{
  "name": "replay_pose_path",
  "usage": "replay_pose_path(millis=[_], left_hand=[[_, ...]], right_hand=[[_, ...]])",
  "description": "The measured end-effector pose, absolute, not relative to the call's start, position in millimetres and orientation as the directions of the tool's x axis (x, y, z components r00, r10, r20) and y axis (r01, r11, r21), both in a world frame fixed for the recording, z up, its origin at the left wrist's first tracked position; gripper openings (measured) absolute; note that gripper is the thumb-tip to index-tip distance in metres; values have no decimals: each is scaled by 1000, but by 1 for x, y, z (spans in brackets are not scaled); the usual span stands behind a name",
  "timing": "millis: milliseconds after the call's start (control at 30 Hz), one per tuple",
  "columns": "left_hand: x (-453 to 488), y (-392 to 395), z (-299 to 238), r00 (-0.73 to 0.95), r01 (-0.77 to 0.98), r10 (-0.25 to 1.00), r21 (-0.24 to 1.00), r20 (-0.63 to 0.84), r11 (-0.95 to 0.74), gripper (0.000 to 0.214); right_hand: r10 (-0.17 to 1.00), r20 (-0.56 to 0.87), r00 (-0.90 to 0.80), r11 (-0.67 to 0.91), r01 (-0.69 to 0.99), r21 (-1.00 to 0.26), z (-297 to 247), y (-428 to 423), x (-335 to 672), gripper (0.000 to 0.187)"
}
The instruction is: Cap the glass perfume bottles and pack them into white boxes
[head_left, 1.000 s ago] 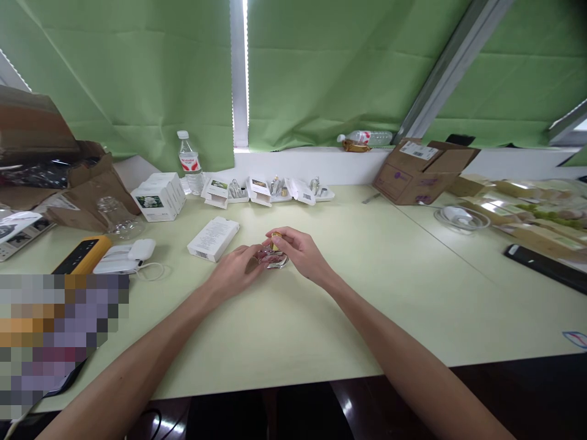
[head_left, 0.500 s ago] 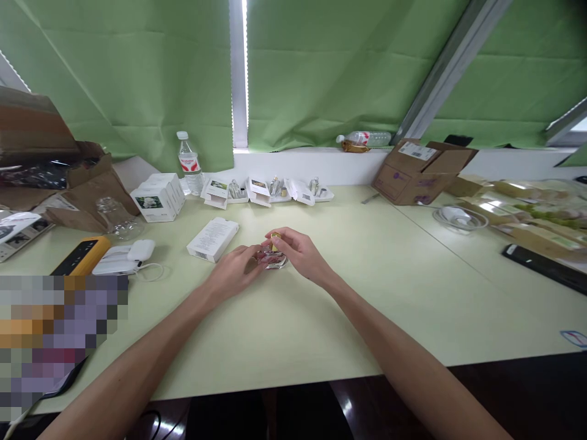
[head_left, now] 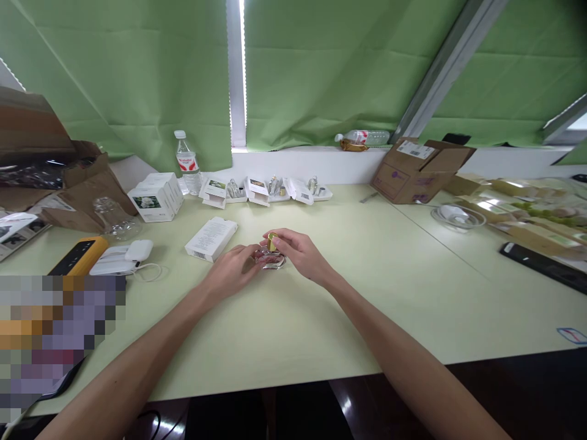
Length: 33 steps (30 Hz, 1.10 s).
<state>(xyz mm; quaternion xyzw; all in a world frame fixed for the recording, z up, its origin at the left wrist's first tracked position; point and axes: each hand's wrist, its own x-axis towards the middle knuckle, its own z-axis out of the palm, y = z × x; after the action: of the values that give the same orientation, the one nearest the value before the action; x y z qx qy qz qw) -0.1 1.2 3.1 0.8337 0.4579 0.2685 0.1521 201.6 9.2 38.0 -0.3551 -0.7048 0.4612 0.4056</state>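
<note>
A small clear glass perfume bottle (head_left: 269,259) with pinkish contents and a gold cap (head_left: 272,238) stands on the pale green table (head_left: 367,287). My left hand (head_left: 232,273) grips the bottle's body from the left. My right hand (head_left: 296,250) pinches the gold cap from the right, fingers curled round it. A flat white carton (head_left: 211,238) lies just left of my hands.
White boxes (head_left: 156,196), a water bottle (head_left: 186,162) and opened packs with small bottles (head_left: 270,188) line the back. Cardboard boxes sit back right (head_left: 415,171) and far left (head_left: 41,165). A yellow-black device (head_left: 77,256), white charger (head_left: 121,258) and a black bar (head_left: 545,266) lie around.
Both hands stay on the perfume bottle in nearly the same place; the view has shifted slightly.
</note>
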Motion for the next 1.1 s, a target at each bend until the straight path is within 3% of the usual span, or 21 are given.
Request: replay_pose_path(millis=[1100], left_hand=[[1, 1, 6, 433, 704, 857, 490, 279, -515, 31]], right_hand=[[874, 274, -402, 398, 268, -877, 36, 11, 205, 26]])
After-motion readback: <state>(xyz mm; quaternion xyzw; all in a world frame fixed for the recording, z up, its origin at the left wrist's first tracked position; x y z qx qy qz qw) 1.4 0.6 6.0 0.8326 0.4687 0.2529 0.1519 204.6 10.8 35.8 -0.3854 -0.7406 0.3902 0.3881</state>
